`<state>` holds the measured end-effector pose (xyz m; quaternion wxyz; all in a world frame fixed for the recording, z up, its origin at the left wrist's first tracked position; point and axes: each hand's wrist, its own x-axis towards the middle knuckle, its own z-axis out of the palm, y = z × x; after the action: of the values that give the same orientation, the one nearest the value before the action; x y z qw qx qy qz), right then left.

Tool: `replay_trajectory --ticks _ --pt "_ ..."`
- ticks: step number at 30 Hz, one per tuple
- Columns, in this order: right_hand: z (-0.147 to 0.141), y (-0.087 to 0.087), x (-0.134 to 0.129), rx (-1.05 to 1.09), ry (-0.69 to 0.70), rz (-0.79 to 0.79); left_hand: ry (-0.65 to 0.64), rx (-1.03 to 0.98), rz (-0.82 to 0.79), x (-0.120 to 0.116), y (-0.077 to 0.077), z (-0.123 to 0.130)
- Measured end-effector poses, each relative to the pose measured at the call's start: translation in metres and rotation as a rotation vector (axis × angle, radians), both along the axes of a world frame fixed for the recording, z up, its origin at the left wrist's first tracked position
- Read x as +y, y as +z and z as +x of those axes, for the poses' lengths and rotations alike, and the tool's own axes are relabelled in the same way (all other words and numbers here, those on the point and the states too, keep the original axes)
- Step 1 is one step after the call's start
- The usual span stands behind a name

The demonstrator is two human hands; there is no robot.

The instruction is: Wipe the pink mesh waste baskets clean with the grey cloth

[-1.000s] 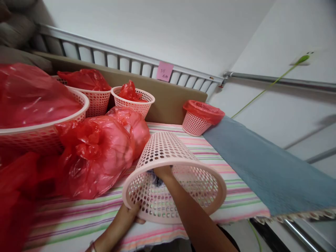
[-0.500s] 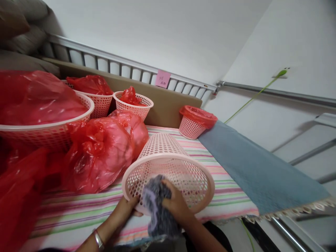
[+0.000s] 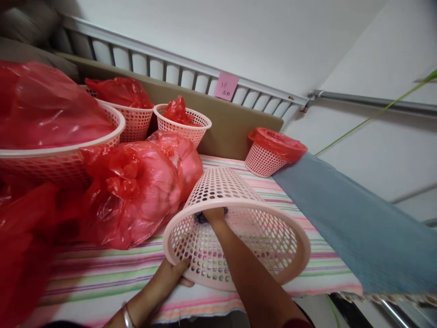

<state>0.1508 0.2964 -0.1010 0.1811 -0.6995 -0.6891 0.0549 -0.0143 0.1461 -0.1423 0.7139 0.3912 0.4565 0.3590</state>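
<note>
Right grip [image 3: 214,214] (with cloth [image 3: 202,217]) inside tipped basket [image 3: 235,237].

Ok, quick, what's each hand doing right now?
Left hand: gripping the pink basket by its rim.
Right hand: inside the basket, closed on a grey cloth.

Perforated matt plastic basket [image 3: 239,200], glossy crinkled plastic bag [image 3: 131,193], striped cloth [image 3: 102,273]

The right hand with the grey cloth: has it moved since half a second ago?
Yes. The right hand has gone from the pink perforated plastic basket's rim deep inside it.
</note>
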Motion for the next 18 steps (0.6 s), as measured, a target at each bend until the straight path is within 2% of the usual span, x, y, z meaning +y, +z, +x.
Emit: replay_trajectory --ticks 3,6,10,13,15,18 --pt "0.004 -0.002 0.003 -0.036 0.010 -0.069 -0.012 0.009 -0.026 0.000 -0.002 0.000" --pt "0.003 -0.001 -0.015 -0.055 -0.007 -0.146 -0.013 0.015 -0.033 0.000 -0.003 -0.001" --pt "-0.008 0.000 -0.085 -0.078 0.046 -0.197 -0.007 0.004 0.012 0.000 -0.002 0.001" --pt "-0.014 0.000 -0.143 -0.083 0.138 -0.188 0.037 0.009 0.172 -0.001 0.000 0.002" --pt "-0.015 -0.001 -0.167 -0.080 0.170 -0.174 0.046 0.016 0.248 0.000 0.002 0.000" --pt "-0.015 0.000 -0.181 -0.093 0.189 -0.171 0.038 0.055 0.261 0.005 0.006 -0.014"
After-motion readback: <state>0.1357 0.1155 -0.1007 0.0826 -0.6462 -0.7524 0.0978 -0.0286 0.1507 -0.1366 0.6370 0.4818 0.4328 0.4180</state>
